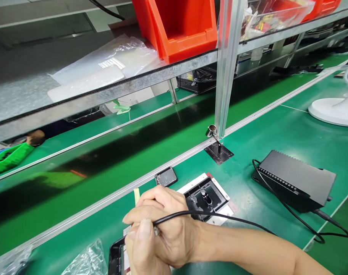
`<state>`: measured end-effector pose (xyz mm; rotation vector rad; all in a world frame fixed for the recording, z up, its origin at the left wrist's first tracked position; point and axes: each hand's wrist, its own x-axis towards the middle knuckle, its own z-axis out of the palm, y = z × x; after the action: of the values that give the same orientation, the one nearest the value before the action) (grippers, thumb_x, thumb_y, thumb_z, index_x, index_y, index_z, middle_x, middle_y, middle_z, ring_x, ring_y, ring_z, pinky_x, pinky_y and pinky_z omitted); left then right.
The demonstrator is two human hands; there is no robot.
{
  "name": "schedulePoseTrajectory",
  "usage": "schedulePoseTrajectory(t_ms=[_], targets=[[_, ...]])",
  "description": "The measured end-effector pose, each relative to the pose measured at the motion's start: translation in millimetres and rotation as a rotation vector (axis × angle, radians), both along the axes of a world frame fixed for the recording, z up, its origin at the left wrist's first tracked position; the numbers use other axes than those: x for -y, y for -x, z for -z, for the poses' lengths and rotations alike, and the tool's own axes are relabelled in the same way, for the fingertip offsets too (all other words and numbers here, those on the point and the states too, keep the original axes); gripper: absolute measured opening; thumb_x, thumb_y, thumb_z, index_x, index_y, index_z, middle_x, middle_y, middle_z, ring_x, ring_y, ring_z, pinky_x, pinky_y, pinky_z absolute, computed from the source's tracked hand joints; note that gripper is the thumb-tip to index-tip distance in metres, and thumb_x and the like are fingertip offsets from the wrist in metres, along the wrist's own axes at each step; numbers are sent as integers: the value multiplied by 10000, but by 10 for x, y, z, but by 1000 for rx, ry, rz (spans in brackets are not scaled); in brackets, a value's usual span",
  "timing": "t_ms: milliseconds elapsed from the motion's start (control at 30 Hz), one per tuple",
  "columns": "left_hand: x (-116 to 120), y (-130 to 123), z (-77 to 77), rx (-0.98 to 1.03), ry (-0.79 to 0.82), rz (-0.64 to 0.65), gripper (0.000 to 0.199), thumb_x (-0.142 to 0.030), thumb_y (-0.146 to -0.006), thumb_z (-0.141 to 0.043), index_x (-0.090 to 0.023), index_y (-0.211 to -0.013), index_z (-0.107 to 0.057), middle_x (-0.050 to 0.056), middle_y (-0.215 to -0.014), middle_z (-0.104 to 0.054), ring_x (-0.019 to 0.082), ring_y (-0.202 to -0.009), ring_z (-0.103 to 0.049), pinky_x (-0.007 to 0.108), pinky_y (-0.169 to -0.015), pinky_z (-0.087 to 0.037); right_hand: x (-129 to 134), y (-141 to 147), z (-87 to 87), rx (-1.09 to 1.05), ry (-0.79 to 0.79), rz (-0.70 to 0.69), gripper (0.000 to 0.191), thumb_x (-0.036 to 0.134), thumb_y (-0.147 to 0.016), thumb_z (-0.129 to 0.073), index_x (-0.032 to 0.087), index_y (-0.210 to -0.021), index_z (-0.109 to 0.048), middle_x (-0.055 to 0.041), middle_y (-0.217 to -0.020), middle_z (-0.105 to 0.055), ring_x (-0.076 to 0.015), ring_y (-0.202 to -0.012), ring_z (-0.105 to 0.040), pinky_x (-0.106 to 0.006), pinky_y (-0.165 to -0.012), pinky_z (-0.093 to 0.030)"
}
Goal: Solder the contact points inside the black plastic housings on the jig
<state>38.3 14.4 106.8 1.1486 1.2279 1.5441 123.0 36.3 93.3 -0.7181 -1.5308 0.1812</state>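
My right hand [174,229] is closed around the end of a black cable [225,217], at the bottom middle. What the cable ends in is mostly hidden by the fingers. Pressed up against it on the near side is my left hand [143,252], its fingers bent, and what it holds is hidden. Beneath the hands, a black-framed device [115,258] shows only its left part. Just beyond my right hand lies a white plate with a black tray [209,196], a small dark bottle-like part upright in it. A small black dish [166,177] holds tiny bits.
A black box [297,177] with a looped cable sits at right. Behind stand a metal post [227,68] and a small metal cup [211,130]. Overhead, a shelf [133,84] bears a red bin [179,30]. Clear plastic [89,259] lies lower left. Another person's hand [35,137] shows far left.
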Motion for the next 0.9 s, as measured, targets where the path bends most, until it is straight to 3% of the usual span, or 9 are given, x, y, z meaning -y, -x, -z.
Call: schedulePoseTrajectory(t_ms=[133,333,500,733,900], targets=[[34,-34,-28,100,-25,-32,242,-450,-767,-766,-214,-738,-719,-4,-753,-702,167,-669,-642,276,-586,-550,-1,2,-7,-27,-9,-7,207,360,-985,-549,219,-1034,-692,-23,-920,-688,-147,-875,-665,-267,-707,-553],[19,-82,-89,-35,-172,76,404,-528,-866,-680,-195,-640,-718,33,-696,-678,192,-672,-633,321,-608,-562,18,0,-35,-40,27,-14,260,406,-1015,-516,225,-985,-702,-18,-909,-688,-141,-867,-662,-274,-744,-546],[-12,-83,-98,-77,-199,64,437,-553,-869,-683,-191,-627,-723,40,-668,-680,193,-645,-624,333,-600,-557,16,3,-10,-12,41,-37,202,371,-987,-560,227,-1010,-701,-14,-909,-695,-142,-890,-667,-270,-751,-547],[-13,-81,-94,-74,-263,121,403,-484,-911,-636,-198,-644,-731,27,-608,-677,191,-588,-649,316,-537,-541,21,3,-25,-26,41,-25,204,375,-978,-565,232,-1009,-706,0,-872,-685,-146,-870,-674,-274,-728,-549],[-11,-43,-47,-71,-258,126,383,-469,-923,-627,-195,-678,-737,22,-599,-675,169,-506,-604,295,-426,-460,10,2,-31,-46,21,-37,216,384,-991,-544,231,-1015,-693,5,-846,-668,-137,-878,-675,-260,-719,-536]])
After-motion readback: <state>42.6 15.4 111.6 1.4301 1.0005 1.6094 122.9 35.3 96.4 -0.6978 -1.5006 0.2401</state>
